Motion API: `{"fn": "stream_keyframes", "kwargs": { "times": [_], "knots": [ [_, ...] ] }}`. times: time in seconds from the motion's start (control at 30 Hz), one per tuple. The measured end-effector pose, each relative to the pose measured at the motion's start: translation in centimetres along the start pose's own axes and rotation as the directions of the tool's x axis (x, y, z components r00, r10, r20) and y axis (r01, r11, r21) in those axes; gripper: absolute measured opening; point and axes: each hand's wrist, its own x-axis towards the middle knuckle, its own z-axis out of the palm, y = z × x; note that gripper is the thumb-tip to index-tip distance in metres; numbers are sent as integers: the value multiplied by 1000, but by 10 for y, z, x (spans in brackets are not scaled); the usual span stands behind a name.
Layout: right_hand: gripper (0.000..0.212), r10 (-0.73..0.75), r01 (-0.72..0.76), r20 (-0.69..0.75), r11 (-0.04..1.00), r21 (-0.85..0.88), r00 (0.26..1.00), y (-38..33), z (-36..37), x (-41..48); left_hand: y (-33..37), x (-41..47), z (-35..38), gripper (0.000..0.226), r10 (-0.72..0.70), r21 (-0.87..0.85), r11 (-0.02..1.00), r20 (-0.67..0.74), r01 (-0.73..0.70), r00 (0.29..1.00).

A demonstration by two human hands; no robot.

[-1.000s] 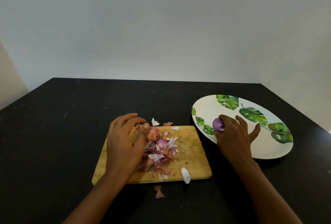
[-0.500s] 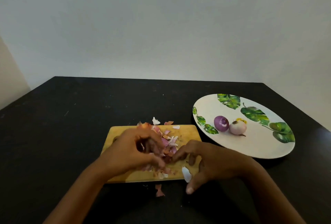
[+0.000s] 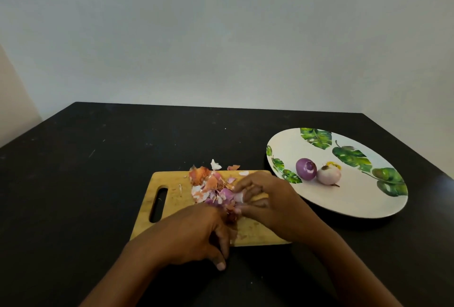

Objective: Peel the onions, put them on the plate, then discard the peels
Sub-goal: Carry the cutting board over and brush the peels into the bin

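Observation:
Two peeled onions lie side by side on the white leaf-patterned plate (image 3: 344,211) at the right: a purple onion (image 3: 305,169) and a paler onion (image 3: 329,175). A heap of onion peels (image 3: 208,183) sits on the wooden cutting board (image 3: 172,191). My left hand (image 3: 194,233) is at the board's front edge, fingers curled against the near side of the heap. My right hand (image 3: 272,198) reaches in from the right, its fingers curled round pink and white peel pieces. The two hands hide the near part of the heap.
The board and plate rest on a black table (image 3: 86,183) against a pale wall. A few loose peel scraps (image 3: 216,164) lie on the table just beyond the board's far edge. The board's handle slot (image 3: 158,204) is on its left.
My right hand left the purple onion on the plate and came over to the board. Both hands closed in on the peel heap, and the left slid towards the board's front edge.

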Motion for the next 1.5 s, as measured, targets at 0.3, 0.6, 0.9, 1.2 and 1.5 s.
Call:
{"fn": "stream_keyframes", "kwargs": {
  "times": [0.3,0.6,0.9,1.2,1.5],
  "knots": [
    [25,-115,112,-10,984,-141,993,3,8,-1,-13,6,3,23,-70,-180,981,-653,-65,754],
    [41,-124,147,193,983,-112,973,1,21,-4,-24,10,0,35,-247,-319,948,-724,4,644],
    [36,-59,58,15,996,70,998,6,28,-1,-29,-1,3,141,-108,92,987,-237,133,966],
    [40,-35,35,-10,998,49,999,8,31,-1,-28,0,1,103,-10,-35,999,-288,0,957],
    [33,53,-58,30,973,224,998,7,26,-2,-19,-10,-10,23,3,8,1000,-14,-3,1000]
  ]
}}
